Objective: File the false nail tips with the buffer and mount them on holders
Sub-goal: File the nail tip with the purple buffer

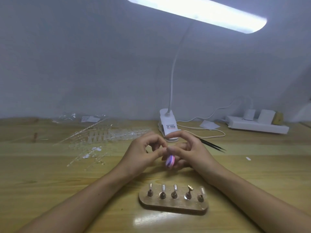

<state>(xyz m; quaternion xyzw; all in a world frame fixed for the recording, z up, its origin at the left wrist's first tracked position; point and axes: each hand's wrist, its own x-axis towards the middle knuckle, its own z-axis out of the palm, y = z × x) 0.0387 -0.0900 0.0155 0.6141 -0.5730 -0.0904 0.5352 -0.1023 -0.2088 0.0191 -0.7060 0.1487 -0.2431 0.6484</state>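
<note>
Pink and purple, the buffer [170, 161] sits in the grip of the right hand [190, 148], fingers curled round it. The left hand [143, 152] meets it, fingers curled; whether its grip holds anything I cannot tell. Nearer the person than the grip, the wooden holder stand [173, 206] rests on the bench [67, 182].

Pink-purple buffer [170, 161] on edge, mid-table; five holders [174, 194] in wooden base [168, 207]; clear nail tips [104, 135] strewn left.
</note>
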